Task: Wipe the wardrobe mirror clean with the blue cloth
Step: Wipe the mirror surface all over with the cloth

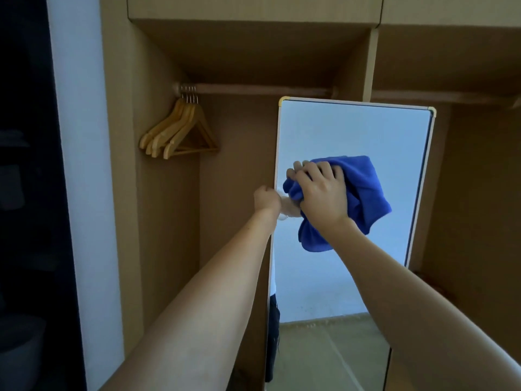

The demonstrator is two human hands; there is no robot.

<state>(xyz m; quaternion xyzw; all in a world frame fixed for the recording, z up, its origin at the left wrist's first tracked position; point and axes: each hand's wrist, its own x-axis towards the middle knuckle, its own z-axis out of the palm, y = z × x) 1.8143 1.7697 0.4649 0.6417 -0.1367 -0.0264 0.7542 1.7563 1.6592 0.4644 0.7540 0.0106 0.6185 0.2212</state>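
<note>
Tall rectangular mirror [366, 131] with a thin pale frame and yellow corner caps, standing upright in the wardrobe. Bunched blue cloth [363, 193] pressed against the glass at mid-height.

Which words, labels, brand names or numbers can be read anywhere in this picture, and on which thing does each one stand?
None: no readable text shows.
The crumpled blue cloth, the white-framed wardrobe mirror, the pale wooden hangers and the brown wardrobe panels carry no visible label, brand or number.
</note>
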